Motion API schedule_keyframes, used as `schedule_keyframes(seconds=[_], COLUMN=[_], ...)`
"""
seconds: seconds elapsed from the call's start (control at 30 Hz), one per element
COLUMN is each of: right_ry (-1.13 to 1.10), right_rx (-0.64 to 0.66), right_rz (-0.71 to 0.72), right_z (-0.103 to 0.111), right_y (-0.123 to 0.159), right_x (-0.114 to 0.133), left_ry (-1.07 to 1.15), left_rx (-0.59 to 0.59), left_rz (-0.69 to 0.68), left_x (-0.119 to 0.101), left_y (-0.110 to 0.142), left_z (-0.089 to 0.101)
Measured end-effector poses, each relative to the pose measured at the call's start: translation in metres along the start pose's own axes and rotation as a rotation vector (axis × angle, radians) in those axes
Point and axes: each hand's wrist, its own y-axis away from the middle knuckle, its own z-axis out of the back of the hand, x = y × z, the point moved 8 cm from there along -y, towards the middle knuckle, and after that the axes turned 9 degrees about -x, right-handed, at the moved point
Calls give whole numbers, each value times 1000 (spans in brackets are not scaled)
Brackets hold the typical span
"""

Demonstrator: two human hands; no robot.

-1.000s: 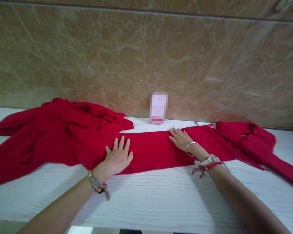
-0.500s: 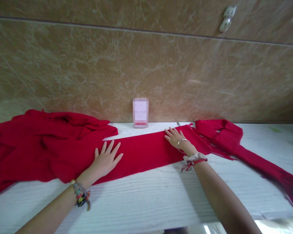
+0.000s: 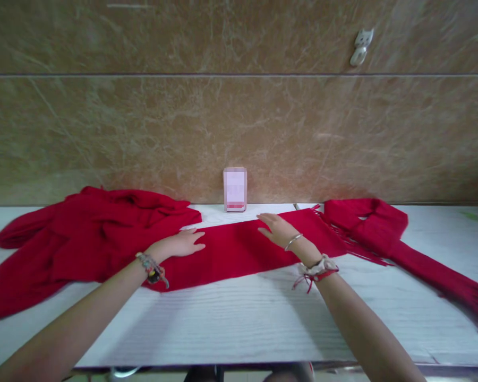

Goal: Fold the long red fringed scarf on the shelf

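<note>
A long red scarf (image 3: 239,249) lies stretched flat across the white table (image 3: 231,318). Its left part is bunched in a heap (image 3: 83,239). My left hand (image 3: 181,243) rests flat on the scarf near the heap, fingers stretched toward the right. My right hand (image 3: 276,229) lies flat on the scarf's right half, fingers pointing left, close to the fringed end (image 3: 326,223). Both hands hold nothing.
A second red scarf with fringe (image 3: 386,239) lies at the right, trailing to the table's right edge. A small pink card (image 3: 235,189) leans against the brown marble wall (image 3: 239,127) behind the table. A white hook (image 3: 359,48) is fixed high on the wall.
Both hands have slid a little along the flat scarf, the left fingers now turned more to the right. The camera view has tilted up and shifted.
</note>
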Motion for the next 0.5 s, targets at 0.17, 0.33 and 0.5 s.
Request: schedule_keyframes(seconds=[0.17,0.33,0.5], right_ry=[-88,81,157], right_rx=[218,196,94], right_rz=[330,377,341], right_z=[-7,-14,-16], right_y=[23,50,55], right_x=[89,109,108], left_ry=[64,135,241], left_rx=[-73,-123,-134], left_rz=[-144,-171,-127], left_x=[-16,-39,-51], left_y=[-30,-70,-104], left_z=[23,19,11])
